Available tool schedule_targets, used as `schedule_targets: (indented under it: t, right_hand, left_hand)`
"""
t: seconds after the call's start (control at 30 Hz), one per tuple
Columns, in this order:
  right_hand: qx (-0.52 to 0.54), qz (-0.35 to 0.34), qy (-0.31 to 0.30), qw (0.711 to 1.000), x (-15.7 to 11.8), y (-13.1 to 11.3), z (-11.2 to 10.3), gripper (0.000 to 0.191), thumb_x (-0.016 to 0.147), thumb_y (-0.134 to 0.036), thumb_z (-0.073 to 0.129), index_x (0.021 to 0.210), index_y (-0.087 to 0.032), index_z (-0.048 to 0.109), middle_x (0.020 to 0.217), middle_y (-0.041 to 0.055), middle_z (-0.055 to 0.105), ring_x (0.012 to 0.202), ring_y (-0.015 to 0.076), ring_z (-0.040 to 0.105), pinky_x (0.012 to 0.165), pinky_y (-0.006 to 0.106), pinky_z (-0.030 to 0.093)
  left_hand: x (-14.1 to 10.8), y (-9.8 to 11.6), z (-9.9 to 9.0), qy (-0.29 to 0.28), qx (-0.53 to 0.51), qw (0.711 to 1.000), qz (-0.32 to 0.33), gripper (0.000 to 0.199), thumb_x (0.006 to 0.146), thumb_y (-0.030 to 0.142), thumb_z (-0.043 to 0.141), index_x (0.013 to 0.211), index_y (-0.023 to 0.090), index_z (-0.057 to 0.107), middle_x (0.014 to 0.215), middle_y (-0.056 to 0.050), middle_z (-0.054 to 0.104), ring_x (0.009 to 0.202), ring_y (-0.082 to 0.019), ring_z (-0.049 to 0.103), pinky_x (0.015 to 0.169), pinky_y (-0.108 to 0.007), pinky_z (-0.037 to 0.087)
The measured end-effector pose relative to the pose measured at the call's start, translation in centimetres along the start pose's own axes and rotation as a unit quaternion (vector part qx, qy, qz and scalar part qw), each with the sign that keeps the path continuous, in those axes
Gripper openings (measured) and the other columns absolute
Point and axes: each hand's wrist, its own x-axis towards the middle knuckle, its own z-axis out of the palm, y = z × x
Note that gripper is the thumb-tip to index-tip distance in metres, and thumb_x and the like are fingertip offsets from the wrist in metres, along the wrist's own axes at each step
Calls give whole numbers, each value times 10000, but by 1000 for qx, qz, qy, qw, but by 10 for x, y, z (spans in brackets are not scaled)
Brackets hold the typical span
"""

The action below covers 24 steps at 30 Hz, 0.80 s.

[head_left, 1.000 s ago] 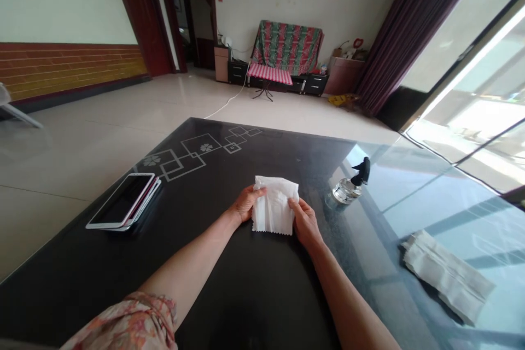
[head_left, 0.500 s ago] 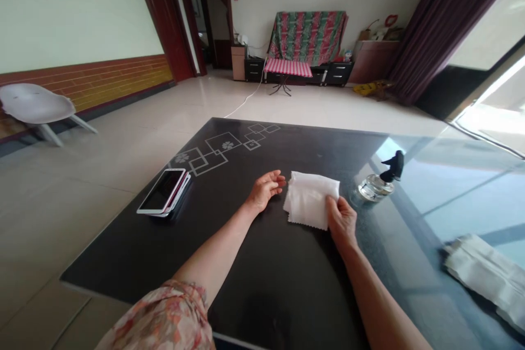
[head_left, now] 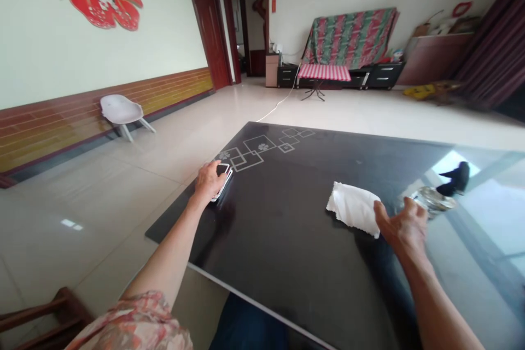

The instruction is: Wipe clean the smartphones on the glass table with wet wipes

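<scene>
My left hand [head_left: 209, 180] reaches over a stack of thin touchscreen devices near the table's left edge. Its fingers and thumb close around the top white-framed tablet [head_left: 223, 168], covering most of it. On the right, a folded white cloth [head_left: 355, 206] with zigzag edges rests on the dark glossy table [head_left: 287, 262]. My right hand [head_left: 404, 224] is at the cloth's right end, thumb against its edge and fingers spread apart. Just beyond those fingers stands a clear spray bottle [head_left: 435, 199] with a black trigger head [head_left: 455, 179], partly hidden by the hand.
Pale square patterns [head_left: 254, 150] decorate the table's far left part. A white chair [head_left: 121, 110] stands by the left wall. A small table with a striped pink cover [head_left: 324, 72] is at the back. Brown wooden furniture [head_left: 57, 311] shows at lower left.
My left hand has moved left from beside the cloth onto the stack of devices. My right hand has let go of the cloth, spreading its fingers. The view has turned left.
</scene>
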Motion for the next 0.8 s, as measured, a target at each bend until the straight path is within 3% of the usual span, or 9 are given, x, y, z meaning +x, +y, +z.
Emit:
schedule_targets:
  t: [0.07,0.17,0.27,0.43,0.6,0.7,0.8]
  right_hand:
    - [-4,-4,35,999,-5,-8,-3,733,754,-560,540,1341,-127,470,1334,276,463,1261,440,418,987,550,376]
    - [1,-20,41,999,-11,-13,-1,659,768,-508,507,1299,-118,524,1294,236,519,1212,403,486,993,525,406]
    - [17,-36,58,997,-15,-9,8,590,787,-457,469,1248,-104,568,1205,208,579,1113,350,558,960,492,444]
    - [40,-20,40,998,-18,0,16,518,787,-425,447,1165,-117,623,1081,173,627,867,270,617,859,454,486]
    - [67,5,42,997,-14,9,18,489,784,-445,443,1103,-136,646,982,143,648,918,276,600,904,460,460]
    - [80,14,50,995,-12,15,21,468,777,-446,442,1076,-153,653,971,129,648,911,269,595,918,465,448]
    - [85,22,61,994,-11,17,24,446,770,-433,452,1056,-160,657,977,120,644,868,248,593,882,437,464]
  left_hand:
    - [1,-19,-17,-14,194,981,-24,557,594,267,779,1127,179,643,1277,-169,584,1282,-397,444,1079,-462,321]
    - [-1,-37,-25,-65,300,950,-63,646,613,435,761,1181,164,615,1174,-198,640,1136,-390,572,943,-446,435]
    - [-4,-44,-20,-76,307,946,-70,672,629,471,733,1213,166,600,1110,-184,674,1056,-357,623,879,-406,471]
    - [-5,-46,-14,-53,332,939,-77,727,670,424,687,1327,159,523,1179,-178,655,1114,-349,606,907,-405,479]
    - [-7,-44,-22,-37,337,937,-82,761,708,399,651,1411,187,449,1175,-132,670,1121,-321,614,914,-385,499]
    - [-14,-36,-25,-8,344,938,-35,719,722,400,636,1393,198,475,1212,-126,652,1139,-322,604,941,-392,492]
    - [-30,-22,-7,-11,328,944,39,727,737,413,631,1407,190,457,1294,-125,604,1181,-312,576,995,-390,465]
